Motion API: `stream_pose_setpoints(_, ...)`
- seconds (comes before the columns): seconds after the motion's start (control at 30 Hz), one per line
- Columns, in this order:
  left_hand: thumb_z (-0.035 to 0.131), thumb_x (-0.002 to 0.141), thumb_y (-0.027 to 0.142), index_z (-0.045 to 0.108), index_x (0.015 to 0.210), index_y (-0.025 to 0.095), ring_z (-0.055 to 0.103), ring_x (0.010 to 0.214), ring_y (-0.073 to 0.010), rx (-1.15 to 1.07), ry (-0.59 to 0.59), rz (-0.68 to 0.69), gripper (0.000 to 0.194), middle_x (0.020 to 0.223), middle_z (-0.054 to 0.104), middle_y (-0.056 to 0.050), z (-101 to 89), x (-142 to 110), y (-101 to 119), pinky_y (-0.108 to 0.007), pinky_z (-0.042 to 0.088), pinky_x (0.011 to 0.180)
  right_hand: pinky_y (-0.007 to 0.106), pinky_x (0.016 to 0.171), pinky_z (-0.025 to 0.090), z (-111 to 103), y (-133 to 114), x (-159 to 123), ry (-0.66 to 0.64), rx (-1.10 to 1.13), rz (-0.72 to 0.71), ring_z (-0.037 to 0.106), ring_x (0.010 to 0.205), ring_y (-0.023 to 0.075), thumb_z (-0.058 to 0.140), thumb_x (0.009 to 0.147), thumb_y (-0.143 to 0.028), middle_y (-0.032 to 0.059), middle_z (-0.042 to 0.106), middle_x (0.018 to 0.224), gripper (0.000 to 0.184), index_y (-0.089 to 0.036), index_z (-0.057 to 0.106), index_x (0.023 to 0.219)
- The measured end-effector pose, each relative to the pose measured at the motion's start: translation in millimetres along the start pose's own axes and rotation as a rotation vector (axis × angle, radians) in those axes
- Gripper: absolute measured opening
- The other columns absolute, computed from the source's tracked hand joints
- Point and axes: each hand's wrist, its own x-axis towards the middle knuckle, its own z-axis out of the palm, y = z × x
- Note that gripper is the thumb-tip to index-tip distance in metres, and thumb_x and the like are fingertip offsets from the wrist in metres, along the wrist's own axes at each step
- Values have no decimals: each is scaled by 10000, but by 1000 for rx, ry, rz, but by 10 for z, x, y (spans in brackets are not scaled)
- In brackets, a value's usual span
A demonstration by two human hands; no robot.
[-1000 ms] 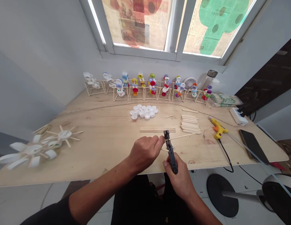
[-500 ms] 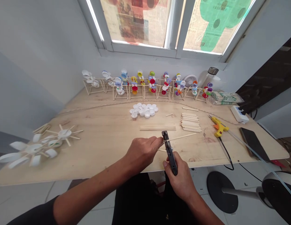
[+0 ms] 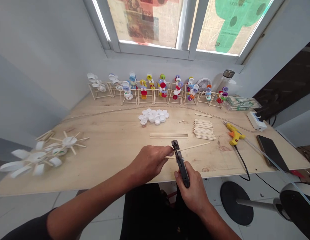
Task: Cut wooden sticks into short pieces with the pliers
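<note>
My right hand (image 3: pixel 195 190) is wrapped round the handles of dark pliers (image 3: pixel 181 165), whose head points away from me. A thin wooden stick (image 3: pixel 196 146) crosses at the jaws and sticks out to the right. Its left part is pinched in the fingers of my left hand (image 3: pixel 151 161), close beside the jaws. A second pale stick end (image 3: pixel 170 157) shows just below those fingers; what holds it is partly hidden. Beyond the hands lie a row of long sticks (image 3: pixel 168 135) and a pile of shorter cut sticks (image 3: pixel 204 129).
White bottle caps (image 3: pixel 152 117) are heaped mid-table. Stick-and-cap wheels (image 3: pixel 69 142) lie at left. Small stick stands with coloured caps (image 3: pixel 163 91) line the back. A yellow glue gun (image 3: pixel 235 134) with its cord, a phone (image 3: pixel 272 152) and a power socket (image 3: pixel 256 120) are at right.
My left hand has shifted slightly, and more of the second stick end shows below its fingers. The pliers stay at nearly the same spot on the stick.
</note>
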Motion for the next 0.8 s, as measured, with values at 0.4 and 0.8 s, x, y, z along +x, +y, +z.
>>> stream_pose_setpoints(0.4,379,785,78,529,829,164,549,531,-132,329,190,7,179,642,605,-7,222,-25,9,-214,347,458,231,489,296,-12,-35,58,-3,-35,50,492,508,138,460,804,-337,-36,513,561,166,-216,407,702)
stream_pose_setpoints(0.8,301,899,270,572,898,161,566,715,-116,-443,-239,-109,292,793,626,-15,-198,3,57,-205,407,675,220,496,312,-74,-56,-54,-44,-47,-65,457,505,125,469,790,-269,-52,472,577,89,-213,409,756)
